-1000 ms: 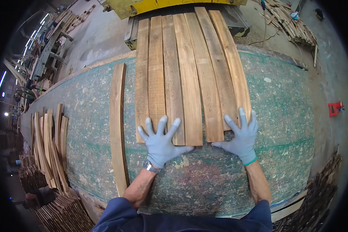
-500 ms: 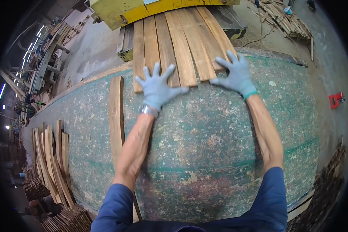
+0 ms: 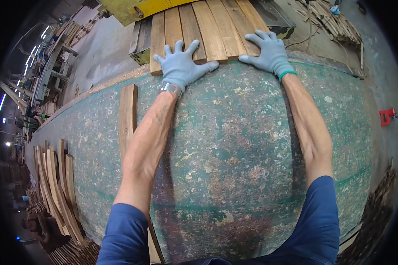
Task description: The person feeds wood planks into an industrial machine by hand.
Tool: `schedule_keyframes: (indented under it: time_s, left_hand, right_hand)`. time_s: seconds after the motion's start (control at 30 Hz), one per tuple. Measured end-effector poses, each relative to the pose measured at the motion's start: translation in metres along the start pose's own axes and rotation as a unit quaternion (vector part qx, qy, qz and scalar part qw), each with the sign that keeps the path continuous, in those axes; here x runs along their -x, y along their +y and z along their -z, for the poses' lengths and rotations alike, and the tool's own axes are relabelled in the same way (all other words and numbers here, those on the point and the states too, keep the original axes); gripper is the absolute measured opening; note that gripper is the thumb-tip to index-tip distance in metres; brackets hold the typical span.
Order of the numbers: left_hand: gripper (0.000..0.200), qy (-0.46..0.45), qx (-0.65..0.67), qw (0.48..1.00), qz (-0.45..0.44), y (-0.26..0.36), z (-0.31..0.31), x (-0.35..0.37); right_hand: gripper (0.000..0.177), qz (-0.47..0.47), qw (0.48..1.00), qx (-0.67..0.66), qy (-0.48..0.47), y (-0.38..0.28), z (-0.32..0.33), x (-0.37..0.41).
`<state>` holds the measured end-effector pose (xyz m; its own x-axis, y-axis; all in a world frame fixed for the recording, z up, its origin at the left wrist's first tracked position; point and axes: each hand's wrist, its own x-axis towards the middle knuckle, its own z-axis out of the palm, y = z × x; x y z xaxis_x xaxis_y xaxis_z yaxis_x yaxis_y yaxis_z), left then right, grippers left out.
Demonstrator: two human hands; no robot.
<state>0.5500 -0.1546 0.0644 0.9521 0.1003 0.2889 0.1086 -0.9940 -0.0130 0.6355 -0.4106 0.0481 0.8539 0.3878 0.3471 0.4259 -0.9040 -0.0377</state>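
The floor [image 3: 97, 51] is grey and bare-surfaced, with scattered debris near the table edge. The work table [image 3: 252, 150] has a green top, heavily marked with pale and reddish patches. Linear light tubes [image 3: 32, 55] form a row at the upper left of the view; a small round light [image 3: 8, 144] is located below them. A long bench frame [image 3: 46, 77] stands on the floor beneath the tubes. At the upper right, a loose wood pile [image 3: 334, 26] lies on the floor, with a dark cable [image 3: 310, 35] near it. A red object [image 3: 387, 117] is at the far right. The left background is dark; wall details are indistinct.
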Motion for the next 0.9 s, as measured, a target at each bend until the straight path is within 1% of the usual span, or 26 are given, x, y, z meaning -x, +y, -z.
schedule_keyframes:
  time_s: [0.1,0.13,0.23,0.27,0.37,0.47,0.57,0.6,0.63,0.7,0.73,0.83,0.9]
  left_hand:
    - [0.098,0.000,-0.004,1.000,-0.007,-0.004,-0.006,-0.014]
    - [0.098,0.016,-0.003,1.000,-0.013,-0.006,-0.009,-0.018]
    - [0.099,-0.024,0.016,0.999,-0.016,-0.013,-0.013,-0.036]
    - [0.099,-0.016,0.007,1.000,-0.017,-0.015,-0.016,-0.040]
    - [0.099,-0.007,-0.001,1.000,-0.019,-0.021,-0.024,-0.052]
    - [0.100,-0.044,0.004,0.999,-0.012,-0.022,-0.022,-0.063]
    - [0.099,0.001,-0.024,0.999,-0.024,-0.028,-0.025,-0.065]
    - [0.102,-0.010,-0.069,0.998,0.006,-0.022,-0.008,-0.056]
    - [0.103,-0.016,-0.063,0.998,0.018,-0.025,-0.015,-0.058]
    - [0.106,-0.036,-0.052,0.997,0.044,-0.037,-0.035,-0.056]
    - [0.109,-0.039,-0.043,0.997,0.042,-0.040,-0.039,-0.061]
    - [0.108,-0.041,-0.021,0.998,0.034,-0.046,-0.047,-0.074]
    - [0.109,-0.076,0.013,0.997,0.020,-0.054,-0.042,-0.083]
  right_hand:
    - [0.084,0.010,1.000,-0.002,0.011,0.007,-0.008,-0.015]
    - [0.083,0.015,1.000,-0.007,0.014,0.009,-0.011,-0.020]
    - [0.082,0.021,1.000,-0.012,0.019,0.010,-0.021,-0.033]
    - [0.082,0.020,0.999,-0.009,0.025,0.010,-0.024,-0.038]
    - [0.084,0.015,1.000,-0.010,-0.002,0.008,-0.026,-0.050]
    - [0.084,-0.003,1.000,0.030,-0.001,0.004,-0.034,-0.057]
    - [0.082,-0.100,0.991,0.075,-0.047,-0.026,-0.011,-0.044]
    - [0.081,-0.120,0.988,0.078,-0.055,-0.029,-0.013,-0.042]
    - [0.083,-0.137,0.988,0.043,-0.055,-0.033,-0.021,-0.040]
    - [0.091,-0.147,0.988,0.033,-0.035,-0.043,-0.034,-0.041]
    - [0.094,-0.154,0.987,0.031,-0.042,-0.045,-0.037,-0.044]
    - [0.101,-0.166,0.983,0.014,-0.074,-0.050,-0.046,-0.059]
    - [0.104,-0.164,0.982,-0.003,-0.096,-0.045,-0.039,-0.066]
